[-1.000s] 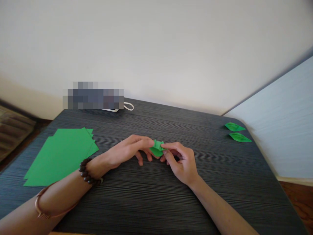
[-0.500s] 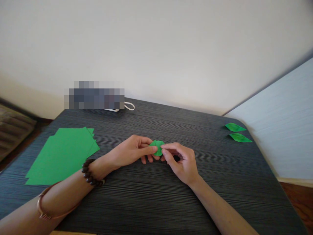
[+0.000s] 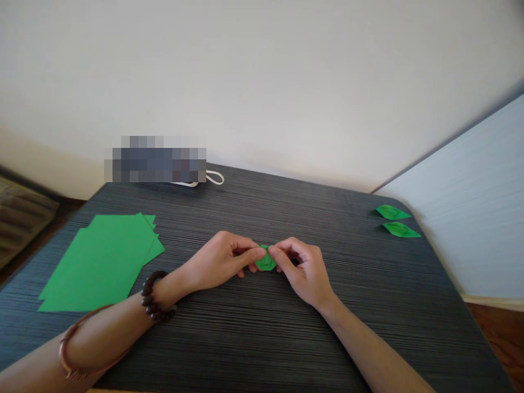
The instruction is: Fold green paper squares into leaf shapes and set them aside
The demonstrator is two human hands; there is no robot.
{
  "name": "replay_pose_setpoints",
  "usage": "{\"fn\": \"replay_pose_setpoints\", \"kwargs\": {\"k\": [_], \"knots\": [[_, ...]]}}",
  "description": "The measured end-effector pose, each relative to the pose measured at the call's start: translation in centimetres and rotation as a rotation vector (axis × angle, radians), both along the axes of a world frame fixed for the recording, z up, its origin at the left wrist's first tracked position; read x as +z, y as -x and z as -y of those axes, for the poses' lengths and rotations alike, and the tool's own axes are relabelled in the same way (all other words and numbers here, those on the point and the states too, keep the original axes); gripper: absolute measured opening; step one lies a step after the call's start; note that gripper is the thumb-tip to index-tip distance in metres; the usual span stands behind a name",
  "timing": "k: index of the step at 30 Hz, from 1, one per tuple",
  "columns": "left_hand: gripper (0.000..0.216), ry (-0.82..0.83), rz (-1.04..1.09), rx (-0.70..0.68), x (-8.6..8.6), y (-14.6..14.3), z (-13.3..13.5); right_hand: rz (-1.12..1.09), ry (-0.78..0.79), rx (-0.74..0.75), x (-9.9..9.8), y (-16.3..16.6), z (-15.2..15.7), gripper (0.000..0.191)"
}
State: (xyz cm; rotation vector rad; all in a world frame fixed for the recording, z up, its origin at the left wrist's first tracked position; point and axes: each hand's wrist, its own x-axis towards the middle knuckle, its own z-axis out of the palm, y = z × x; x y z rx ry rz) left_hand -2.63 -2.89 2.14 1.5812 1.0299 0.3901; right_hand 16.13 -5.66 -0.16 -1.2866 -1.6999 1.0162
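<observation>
A small piece of folded green paper (image 3: 267, 263) is held between both hands near the middle of the dark table. My left hand (image 3: 223, 259) pinches its left side, thumb on top and fingers beneath. From the right, my right hand (image 3: 305, 270) grips the other side, its thumb and index finger on the upper edge. The two thumb tips lie close together over the paper, covering part of its top. Creases show on the visible face.
Green paper sheets (image 3: 98, 262) lie in an uneven stack at the left. Two folded green paper leaves (image 3: 393, 212) sit at the far right edge. A blurred-out object (image 3: 158, 164) with a white loop stands at the back, against the wall (image 3: 286, 82).
The folded paper has turned or tipped between my fingers, and its lower face now shows more. My right thumb and index finger have shifted up to its top edge.
</observation>
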Motion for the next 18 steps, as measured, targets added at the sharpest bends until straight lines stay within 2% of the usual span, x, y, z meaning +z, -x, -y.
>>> {"fn": "replay_pose_setpoints", "kwargs": {"k": [5, 9, 14, 18], "knots": [[0.029, 0.019, 0.027, 0.028, -0.41, -0.26, 0.18, -0.029, 0.012, -0.006, -0.05, -0.01, -0.05, 0.022], [0.024, -0.065, -0.054, 0.029, -0.25, -0.40, 0.31, -0.016, -0.008, 0.020, 0.11, -0.01, -0.12, 0.023], [0.023, -0.114, -0.093, 0.051, 0.00, -0.53, 0.35, -0.070, 0.044, 0.025, -0.05, -0.01, -0.20, 0.025], [0.024, -0.025, -0.045, 0.054, -0.27, -0.38, 0.23, -0.068, 0.050, 0.035, -0.14, -0.10, -0.27, 0.024]]}}
